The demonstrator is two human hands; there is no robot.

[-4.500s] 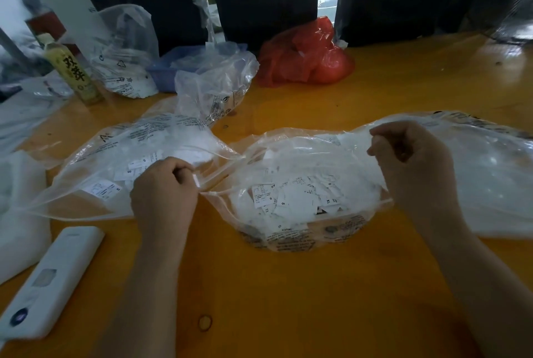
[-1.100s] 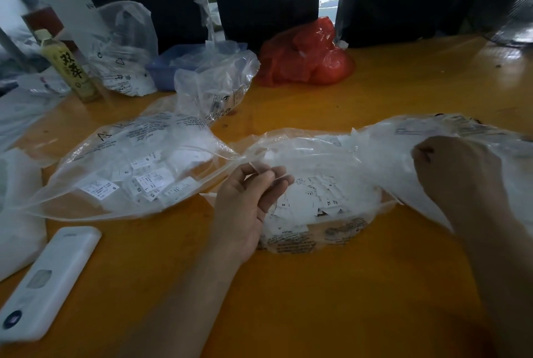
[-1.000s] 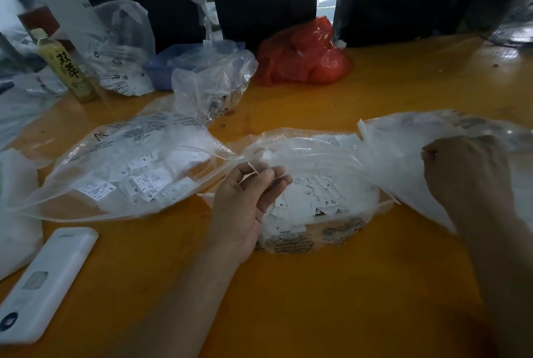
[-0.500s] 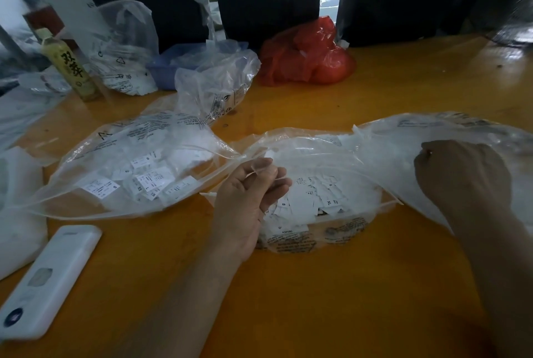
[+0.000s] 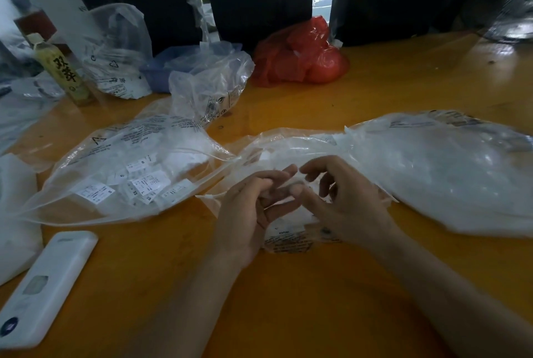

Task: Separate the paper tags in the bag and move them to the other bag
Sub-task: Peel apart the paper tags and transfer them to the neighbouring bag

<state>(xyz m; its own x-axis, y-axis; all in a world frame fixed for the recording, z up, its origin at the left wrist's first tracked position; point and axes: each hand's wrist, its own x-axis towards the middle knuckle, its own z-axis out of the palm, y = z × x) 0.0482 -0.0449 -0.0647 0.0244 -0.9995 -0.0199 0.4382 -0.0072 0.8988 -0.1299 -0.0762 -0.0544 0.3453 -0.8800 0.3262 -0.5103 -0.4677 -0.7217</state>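
Observation:
Three clear plastic bags lie across the orange table. White paper tags show through the left bag. My hands hide most of the middle bag, and the right bag looks cloudy white. My left hand and my right hand meet over the middle bag, fingertips touching. Thumb and forefinger of each hand pinch a small pale paper tag between them; it is blurred.
A white remote-like device lies at the front left beside a white bag. At the back stand a drink bottle, a blue tray, a crumpled clear bag and a red bag.
My right hand has left the right bag and moved left to meet my left hand over the middle bag. My left hand came over from the left bag's mouth.

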